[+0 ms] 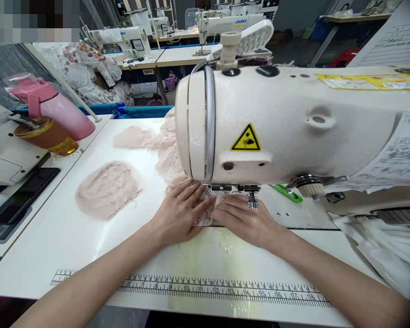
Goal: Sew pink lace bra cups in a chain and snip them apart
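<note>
Under the head of a white sewing machine [280,127] lies a piece of pale pink lace fabric [203,220]. My left hand [180,212] rests on it left of the needle area, palm down, with fingers stretched out and a little apart. From the other side my right hand [244,218] meets the fabric's edge, its fingers pressed together and bent at the tips; the thumb is hidden. The needle and presser foot are mostly hidden by the machine head and my fingers. More pink lace [171,150] is bunched behind my left hand.
A round pile of pink fabric pieces [107,189] lies left on the white table [150,255]. Further left are a pink bottle [58,107], an amber cup [48,136] and a black phone [30,196]. Green thread snips [289,193] lie beyond my right hand. A person in a floral garment [78,68] is opposite.
</note>
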`<move>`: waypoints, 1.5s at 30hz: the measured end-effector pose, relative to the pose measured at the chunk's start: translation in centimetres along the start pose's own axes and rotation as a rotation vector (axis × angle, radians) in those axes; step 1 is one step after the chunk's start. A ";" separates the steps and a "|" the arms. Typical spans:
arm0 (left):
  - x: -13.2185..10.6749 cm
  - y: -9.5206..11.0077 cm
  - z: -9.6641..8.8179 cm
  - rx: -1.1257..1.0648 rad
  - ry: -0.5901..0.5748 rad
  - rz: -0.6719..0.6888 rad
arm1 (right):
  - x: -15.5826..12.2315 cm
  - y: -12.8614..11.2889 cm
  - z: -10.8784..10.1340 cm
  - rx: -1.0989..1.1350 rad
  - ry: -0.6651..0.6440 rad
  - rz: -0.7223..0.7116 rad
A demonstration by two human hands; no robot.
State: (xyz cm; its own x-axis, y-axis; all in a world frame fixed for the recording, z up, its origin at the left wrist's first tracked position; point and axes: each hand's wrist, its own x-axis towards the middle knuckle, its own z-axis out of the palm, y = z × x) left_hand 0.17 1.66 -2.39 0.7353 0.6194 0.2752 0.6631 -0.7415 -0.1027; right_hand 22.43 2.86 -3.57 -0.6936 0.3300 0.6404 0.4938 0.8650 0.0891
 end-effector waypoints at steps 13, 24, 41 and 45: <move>-0.1 0.1 0.0 -0.017 0.217 0.133 | 0.9 0.1 -0.7 0.024 -0.027 0.002; -0.3 -0.7 0.0 -0.061 0.194 0.098 | -0.3 -0.8 1.2 0.134 -0.091 0.024; -0.2 -0.6 0.3 0.002 0.116 0.015 | 0.2 -0.4 1.1 0.168 -0.174 0.090; -0.2 -0.4 0.3 0.024 0.118 -0.002 | 0.1 -0.1 1.3 0.177 -0.167 0.090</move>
State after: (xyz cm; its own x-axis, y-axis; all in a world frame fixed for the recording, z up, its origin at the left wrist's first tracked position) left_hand -0.18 1.95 -2.68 0.7132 0.5853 0.3858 0.6688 -0.7329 -0.1244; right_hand 21.63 3.26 -4.53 -0.7349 0.4540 0.5038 0.4683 0.8770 -0.1072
